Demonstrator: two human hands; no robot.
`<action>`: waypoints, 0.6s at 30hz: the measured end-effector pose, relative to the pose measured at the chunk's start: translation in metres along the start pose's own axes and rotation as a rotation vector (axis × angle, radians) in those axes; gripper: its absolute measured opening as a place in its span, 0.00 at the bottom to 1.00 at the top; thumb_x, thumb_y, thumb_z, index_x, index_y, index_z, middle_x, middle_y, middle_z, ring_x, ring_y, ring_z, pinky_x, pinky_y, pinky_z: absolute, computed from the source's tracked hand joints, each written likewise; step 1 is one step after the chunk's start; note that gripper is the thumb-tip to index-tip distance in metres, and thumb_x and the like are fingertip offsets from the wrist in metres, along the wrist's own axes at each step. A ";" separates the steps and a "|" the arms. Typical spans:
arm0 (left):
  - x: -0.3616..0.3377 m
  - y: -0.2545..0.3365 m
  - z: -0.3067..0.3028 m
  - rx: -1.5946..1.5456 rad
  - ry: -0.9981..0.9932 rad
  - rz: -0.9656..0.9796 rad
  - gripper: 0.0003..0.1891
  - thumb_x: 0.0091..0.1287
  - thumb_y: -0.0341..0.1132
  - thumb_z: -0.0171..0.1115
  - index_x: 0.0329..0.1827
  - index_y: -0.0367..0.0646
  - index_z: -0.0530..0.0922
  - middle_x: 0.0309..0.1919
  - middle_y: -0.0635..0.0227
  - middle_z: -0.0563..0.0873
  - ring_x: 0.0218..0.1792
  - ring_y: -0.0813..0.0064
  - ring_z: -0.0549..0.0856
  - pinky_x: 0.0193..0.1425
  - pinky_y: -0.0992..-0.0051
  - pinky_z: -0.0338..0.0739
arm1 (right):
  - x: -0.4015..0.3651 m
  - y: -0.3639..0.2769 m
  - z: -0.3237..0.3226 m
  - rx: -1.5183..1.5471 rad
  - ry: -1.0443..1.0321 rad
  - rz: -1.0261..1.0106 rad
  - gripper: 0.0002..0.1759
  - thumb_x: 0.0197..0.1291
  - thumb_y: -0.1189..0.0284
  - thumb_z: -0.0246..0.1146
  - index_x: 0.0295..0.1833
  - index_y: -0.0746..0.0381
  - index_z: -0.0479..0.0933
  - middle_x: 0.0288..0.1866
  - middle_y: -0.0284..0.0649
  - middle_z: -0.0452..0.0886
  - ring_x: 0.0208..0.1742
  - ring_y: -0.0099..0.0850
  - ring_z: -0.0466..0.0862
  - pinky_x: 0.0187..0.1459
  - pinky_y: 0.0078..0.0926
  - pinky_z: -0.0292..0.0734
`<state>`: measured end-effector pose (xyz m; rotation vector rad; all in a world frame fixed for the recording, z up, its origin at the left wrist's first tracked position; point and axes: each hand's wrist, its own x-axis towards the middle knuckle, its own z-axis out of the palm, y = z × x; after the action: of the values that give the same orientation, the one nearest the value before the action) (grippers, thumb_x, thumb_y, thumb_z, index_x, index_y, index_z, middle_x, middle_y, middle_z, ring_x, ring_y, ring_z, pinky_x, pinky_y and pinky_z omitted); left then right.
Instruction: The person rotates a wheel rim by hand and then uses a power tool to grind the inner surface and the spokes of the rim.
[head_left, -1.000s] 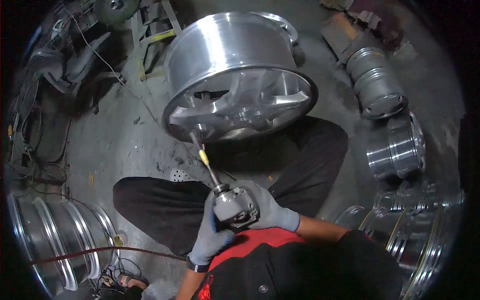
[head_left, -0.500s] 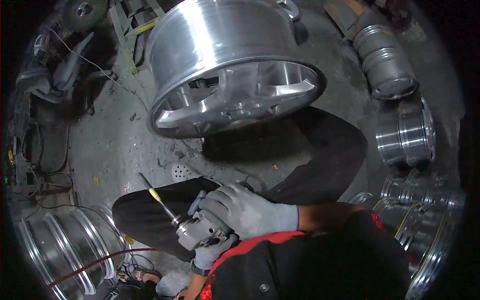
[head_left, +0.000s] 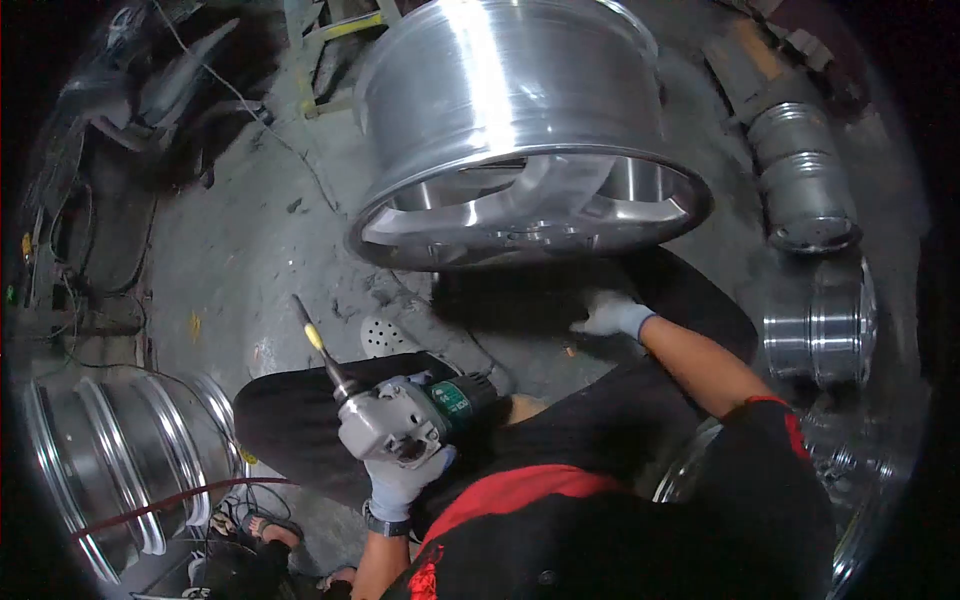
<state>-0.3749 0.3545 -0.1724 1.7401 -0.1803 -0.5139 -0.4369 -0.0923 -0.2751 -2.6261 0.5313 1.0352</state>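
My left hand (head_left: pixel 408 482), in a light grey glove, grips a power grinder (head_left: pixel 385 425) by its grey metal head. The grinder has a green motor housing and a long thin spindle with a yellow band, pointing up and left over my thigh. My right hand (head_left: pixel 612 315), also gloved, reaches out near the floor between my legs, its fingers extended and holding nothing I can see. Just above it, a large bare-metal wheel rim (head_left: pixel 530 210) is tilted with its spoked face toward me. What supports the rim is hidden.
Metal rims (head_left: pixel 125 460) are stacked at lower left; more rims (head_left: pixel 815 325) stand at right beside silver drums (head_left: pixel 808 190). A red hose (head_left: pixel 180 505) crosses the lower left, near another person's foot (head_left: pixel 272 530). A yellow-marked metal frame (head_left: pixel 350 28) stands behind.
My right hand has left the grinder and moved right and forward, beneath the rim. My left hand still holds the grinder. The view has shifted, so the rim appears farther right.
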 end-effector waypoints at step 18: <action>0.019 0.023 0.003 0.364 -0.084 0.196 0.46 0.45 0.42 0.91 0.72 0.49 0.82 0.67 0.67 0.89 0.66 0.64 0.88 0.75 0.62 0.78 | 0.088 0.016 0.069 0.133 0.219 0.130 0.27 0.83 0.67 0.49 0.80 0.64 0.76 0.80 0.60 0.78 0.77 0.55 0.81 0.80 0.51 0.74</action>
<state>-0.3558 0.3388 -0.1557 2.0278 -0.5254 -0.4287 -0.4252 -0.1014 -0.3871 -2.6290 0.8003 0.7222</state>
